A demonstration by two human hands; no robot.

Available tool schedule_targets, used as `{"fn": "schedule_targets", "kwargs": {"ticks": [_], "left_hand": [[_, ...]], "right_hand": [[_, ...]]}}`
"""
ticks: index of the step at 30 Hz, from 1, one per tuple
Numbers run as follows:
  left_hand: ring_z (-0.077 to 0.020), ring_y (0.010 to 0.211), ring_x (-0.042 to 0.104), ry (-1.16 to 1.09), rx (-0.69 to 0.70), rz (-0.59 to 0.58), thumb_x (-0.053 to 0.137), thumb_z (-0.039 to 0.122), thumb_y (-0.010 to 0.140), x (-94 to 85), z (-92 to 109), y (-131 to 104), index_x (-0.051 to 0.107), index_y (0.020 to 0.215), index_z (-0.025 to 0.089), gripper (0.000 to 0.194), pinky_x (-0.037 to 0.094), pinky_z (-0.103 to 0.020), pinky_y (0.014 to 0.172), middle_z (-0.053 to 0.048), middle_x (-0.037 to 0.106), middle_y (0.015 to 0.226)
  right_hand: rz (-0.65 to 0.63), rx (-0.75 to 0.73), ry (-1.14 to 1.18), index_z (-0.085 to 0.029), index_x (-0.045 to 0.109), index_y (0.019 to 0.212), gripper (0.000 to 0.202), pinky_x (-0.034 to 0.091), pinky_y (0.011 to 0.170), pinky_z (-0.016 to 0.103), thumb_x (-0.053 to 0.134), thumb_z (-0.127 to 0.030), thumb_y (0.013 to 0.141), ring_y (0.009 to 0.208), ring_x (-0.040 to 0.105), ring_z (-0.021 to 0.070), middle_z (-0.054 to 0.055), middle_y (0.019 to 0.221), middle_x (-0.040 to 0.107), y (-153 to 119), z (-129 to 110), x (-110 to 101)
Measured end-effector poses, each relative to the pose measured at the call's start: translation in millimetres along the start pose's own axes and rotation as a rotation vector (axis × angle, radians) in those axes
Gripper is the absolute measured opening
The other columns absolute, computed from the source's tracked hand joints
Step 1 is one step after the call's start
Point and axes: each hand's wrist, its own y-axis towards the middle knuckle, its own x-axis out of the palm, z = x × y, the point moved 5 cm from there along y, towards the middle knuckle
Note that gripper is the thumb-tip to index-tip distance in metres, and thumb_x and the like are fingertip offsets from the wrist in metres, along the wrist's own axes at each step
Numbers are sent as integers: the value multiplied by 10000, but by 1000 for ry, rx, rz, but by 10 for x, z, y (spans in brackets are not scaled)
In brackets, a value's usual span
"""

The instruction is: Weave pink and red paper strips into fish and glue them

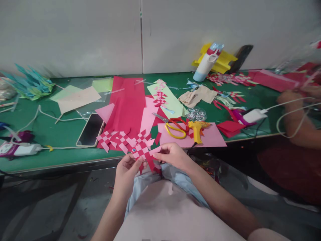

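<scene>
Between my two hands, at the table's near edge, is a woven paper fish [144, 150] in red and pink checks with a googly eye on its left end. My left hand [129, 167] pinches its lower left side, thumb on top. My right hand [173, 154] is closed on a pink strip at the fish's right end. Just beyond lie more woven paper fish [122, 139] on red paper. Scissors [175, 127] with red and yellow handles and a yellow glue gun [197, 130] rest on a pink sheet [215, 136] to the right.
A phone [90, 130] and a power strip [18, 149] lie on the left. Red paper [127, 103], a pale green strip [173, 103] and a bag of googly eyes [197, 114] lie mid-table. A white bottle [208, 62] stands behind. Another person's arm [296, 113] reaches in at right.
</scene>
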Motion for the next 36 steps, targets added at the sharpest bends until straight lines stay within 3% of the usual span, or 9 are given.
{"fn": "schedule_targets", "kwargs": {"ticks": [12,18,24,29,36], "left_hand": [[-96,586,602,9,36,11,799,332,659,-86,2,26,619,768,143,283,492,-208,603,-3,663,666],[-100,579,595,-1,12,22,810,343,636,-68,-32,13,606,744,143,305,485,-212,587,-4,651,657],[-99,571,574,52,14,-66,765,349,702,1,-120,-13,602,764,148,266,469,-216,579,-3,644,655],[-106,607,582,73,36,-127,732,339,746,66,-171,-36,612,795,142,236,479,-233,630,-9,643,666],[-108,601,586,68,29,-109,745,339,730,54,-167,-23,600,780,143,249,473,-230,607,-19,657,686]], "right_hand": [[69,12,23,-140,715,731,241,453,569,250,771,-363,662,575,574,124,29,655,679,-23,202,-279],[40,-14,-32,-142,677,712,225,455,585,233,806,-297,613,617,584,121,13,672,665,-47,205,-175],[-122,-56,86,-133,689,901,374,480,652,261,778,-411,667,732,618,157,52,834,699,-54,158,69],[-36,-67,11,-120,681,738,283,420,572,240,734,-397,709,634,565,135,32,698,657,-45,132,89],[-24,-26,36,-121,701,748,293,398,531,238,741,-406,695,561,513,113,5,616,614,-42,145,45]]}}
